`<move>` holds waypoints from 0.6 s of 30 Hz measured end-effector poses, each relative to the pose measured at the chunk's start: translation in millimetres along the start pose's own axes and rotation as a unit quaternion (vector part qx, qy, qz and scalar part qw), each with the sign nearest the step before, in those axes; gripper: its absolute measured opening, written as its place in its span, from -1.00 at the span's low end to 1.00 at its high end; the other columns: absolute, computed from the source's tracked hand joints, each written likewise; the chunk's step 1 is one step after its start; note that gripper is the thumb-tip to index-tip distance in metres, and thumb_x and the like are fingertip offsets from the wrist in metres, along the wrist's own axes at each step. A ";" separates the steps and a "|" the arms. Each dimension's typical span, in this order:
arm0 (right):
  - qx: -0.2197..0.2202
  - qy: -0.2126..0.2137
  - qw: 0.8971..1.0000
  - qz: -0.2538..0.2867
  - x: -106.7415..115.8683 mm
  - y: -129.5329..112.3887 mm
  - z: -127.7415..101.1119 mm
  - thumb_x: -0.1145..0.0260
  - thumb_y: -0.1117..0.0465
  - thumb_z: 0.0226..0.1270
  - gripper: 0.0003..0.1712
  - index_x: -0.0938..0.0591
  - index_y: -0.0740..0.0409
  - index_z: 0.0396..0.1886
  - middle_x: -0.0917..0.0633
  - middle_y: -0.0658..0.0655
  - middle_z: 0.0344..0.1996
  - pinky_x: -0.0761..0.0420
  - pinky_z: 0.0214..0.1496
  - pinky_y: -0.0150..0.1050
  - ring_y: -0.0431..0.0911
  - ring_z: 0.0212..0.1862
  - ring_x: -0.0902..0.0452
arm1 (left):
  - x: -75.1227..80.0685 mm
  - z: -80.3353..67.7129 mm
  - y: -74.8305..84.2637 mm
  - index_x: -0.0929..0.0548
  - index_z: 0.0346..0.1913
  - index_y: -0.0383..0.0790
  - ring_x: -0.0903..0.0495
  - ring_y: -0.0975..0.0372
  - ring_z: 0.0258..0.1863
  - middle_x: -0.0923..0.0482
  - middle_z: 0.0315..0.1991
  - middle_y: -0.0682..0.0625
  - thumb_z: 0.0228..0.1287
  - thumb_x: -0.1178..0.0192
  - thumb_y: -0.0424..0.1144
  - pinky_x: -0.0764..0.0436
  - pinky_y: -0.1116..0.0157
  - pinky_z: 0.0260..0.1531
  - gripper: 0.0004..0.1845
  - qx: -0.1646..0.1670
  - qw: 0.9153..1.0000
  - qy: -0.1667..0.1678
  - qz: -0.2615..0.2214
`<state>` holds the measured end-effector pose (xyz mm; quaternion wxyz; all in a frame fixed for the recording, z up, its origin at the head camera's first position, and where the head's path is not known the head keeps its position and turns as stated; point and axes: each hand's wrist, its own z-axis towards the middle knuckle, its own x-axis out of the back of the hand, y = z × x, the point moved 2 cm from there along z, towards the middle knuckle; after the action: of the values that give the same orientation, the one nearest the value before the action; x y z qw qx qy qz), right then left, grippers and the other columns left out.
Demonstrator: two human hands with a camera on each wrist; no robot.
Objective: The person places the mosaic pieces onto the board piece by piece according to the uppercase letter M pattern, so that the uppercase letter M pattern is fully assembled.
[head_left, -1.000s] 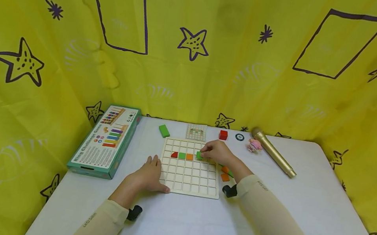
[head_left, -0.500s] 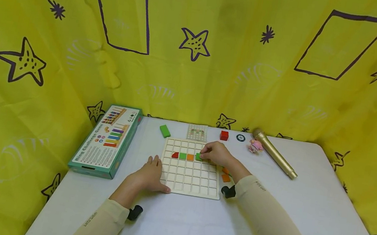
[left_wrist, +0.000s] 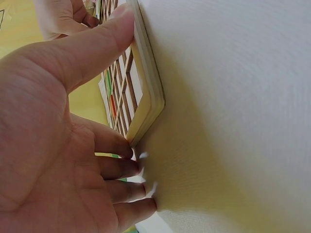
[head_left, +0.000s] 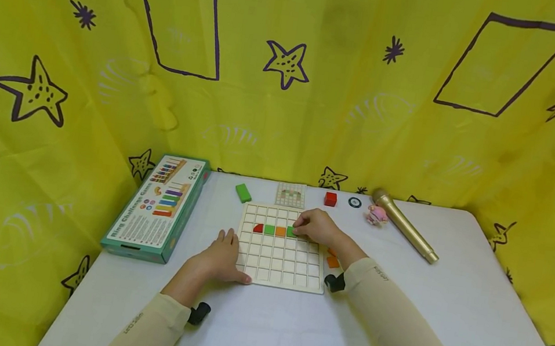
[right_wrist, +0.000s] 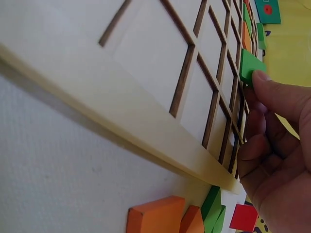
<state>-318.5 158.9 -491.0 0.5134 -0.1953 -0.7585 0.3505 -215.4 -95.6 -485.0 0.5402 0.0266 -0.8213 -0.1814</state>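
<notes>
A pale wooden grid board (head_left: pixel 277 269) lies flat on the white table. One row of it holds a red piece (head_left: pixel 258 228), a green piece (head_left: pixel 269 230) and an orange piece (head_left: pixel 280 231). My right hand (head_left: pixel 316 226) pinches a green square tile (head_left: pixel 291 231) (right_wrist: pixel 251 66) and holds it at the cell just right of the orange piece. My left hand (head_left: pixel 220 258) lies flat on the table with straight fingers, its thumb (left_wrist: pixel 92 46) pressed against the board's near left edge (left_wrist: pixel 148 92).
Loose orange and green pieces (head_left: pixel 332 260) (right_wrist: pixel 160 219) lie by the board's right edge. Behind the board are a green block (head_left: pixel 242 193), a pattern card (head_left: pixel 290 194), a red cube (head_left: pixel 330 199), a black ring (head_left: pixel 355 202), a pink figure (head_left: pixel 376 214) and a gold microphone (head_left: pixel 404 225). A game box (head_left: pixel 157 206) lies left.
My right hand has shifted the green tile slightly left and down toward the cell beside the orange piece. The left hand has stayed put.
</notes>
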 end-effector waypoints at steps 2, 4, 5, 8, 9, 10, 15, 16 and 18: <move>-0.005 0.000 1.000 -0.001 -0.3 -1.1 -0.3 -0.47 0.20 0.30 -0.93 -0.74 0.08 -0.33 -0.68 0.04 -0.30 -0.49 -0.16 -0.23 -0.04 -0.19 -0.48 | 0.6 -0.3 0.4 -0.06 0.49 -0.63 0.10 -0.25 0.54 0.06 0.54 -0.44 0.00 -0.51 0.21 -0.16 -0.12 0.42 0.29 -0.002 1.000 0.002 0.001; -0.006 -0.004 1.000 -0.008 -0.7 -2.3 -0.4 -0.46 0.23 0.30 -0.94 -0.74 0.11 -0.32 -0.68 0.04 -0.30 -0.50 -0.15 -0.24 -0.05 -0.19 -0.49 | 0.9 -0.7 0.8 -0.06 0.49 -0.63 0.10 -0.25 0.54 0.06 0.54 -0.44 0.00 -0.51 0.21 -0.16 -0.11 0.42 0.28 -0.003 1.000 0.003 0.002; -0.007 -0.006 1.000 -0.012 -0.9 -2.7 -0.3 -0.46 0.24 0.31 -0.95 -0.74 0.12 -0.32 -0.68 0.04 -0.30 -0.51 -0.15 -0.25 -0.05 -0.19 -0.49 | 1.1 -0.9 1.0 -0.06 0.49 -0.62 0.10 -0.25 0.54 0.06 0.55 -0.44 0.00 -0.51 0.21 -0.16 -0.11 0.42 0.28 -0.003 1.000 0.003 0.003; -0.012 -0.013 1.000 -0.018 -1.8 -4.2 0.4 -0.45 0.28 0.31 -0.95 -0.74 0.17 -0.32 -0.69 0.04 -0.31 -0.53 -0.17 -0.27 -0.06 -0.20 -0.50 | 2.2 -1.5 1.3 -0.06 0.49 -0.63 0.11 -0.25 0.54 0.06 0.55 -0.44 0.01 -0.51 0.20 -0.16 -0.11 0.42 0.28 -0.003 1.000 0.003 0.003; -0.012 -0.015 1.000 -0.020 -2.1 -4.3 0.5 -0.44 0.29 0.31 -0.95 -0.74 0.18 -0.31 -0.69 0.04 -0.31 -0.54 -0.18 -0.27 -0.06 -0.21 -0.50 | 2.5 -1.7 1.3 -0.06 0.49 -0.62 0.11 -0.24 0.54 0.06 0.55 -0.43 0.01 -0.51 0.20 -0.15 -0.11 0.42 0.28 -0.002 1.000 0.003 0.004; -0.014 -0.016 1.000 -0.020 -2.5 -4.3 0.5 -0.44 0.29 0.30 -0.96 -0.74 0.19 -0.31 -0.69 0.04 -0.32 -0.54 -0.18 -0.28 -0.07 -0.21 -0.50 | 2.6 -1.9 1.3 -0.05 0.49 -0.62 0.11 -0.24 0.54 0.06 0.55 -0.43 0.01 -0.51 0.20 -0.15 -0.10 0.43 0.28 -0.001 1.000 0.002 0.004; -0.019 -0.014 0.999 -0.022 -4.7 -3.9 -1.3 -0.45 0.30 0.29 -0.95 -0.74 0.19 -0.31 -0.69 0.04 -0.33 -0.54 -0.20 -0.28 -0.06 -0.23 -0.50 | 1.9 -2.8 1.5 -0.04 0.49 -0.62 0.11 -0.24 0.54 0.07 0.55 -0.43 0.01 -0.51 0.21 -0.14 -0.11 0.43 0.29 0.001 1.000 -0.001 0.001; -0.018 -0.012 0.999 -0.024 -5.0 -3.9 -1.7 -0.45 0.29 0.29 -0.95 -0.74 0.19 -0.31 -0.69 0.04 -0.33 -0.54 -0.21 -0.28 -0.06 -0.23 -0.50 | 1.7 -2.9 1.6 -0.05 0.49 -0.62 0.11 -0.24 0.54 0.07 0.55 -0.43 0.01 -0.51 0.21 -0.15 -0.11 0.42 0.29 0.001 1.000 -0.001 0.000; -0.017 -0.009 0.999 -0.025 -5.4 -4.5 -2.5 -0.45 0.29 0.30 -0.95 -0.74 0.19 -0.31 -0.69 0.04 -0.33 -0.54 -0.20 -0.27 -0.06 -0.23 -0.50 | 1.4 -2.9 1.5 -0.05 0.49 -0.62 0.10 -0.25 0.54 0.06 0.55 -0.44 0.00 -0.51 0.20 -0.16 -0.12 0.42 0.29 0.000 1.000 0.001 -0.003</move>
<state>-313.8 153.2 -490.6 0.5119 -0.1813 -0.7736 0.3265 -213.1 -95.3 -482.3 0.5402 0.0289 -0.8208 -0.1831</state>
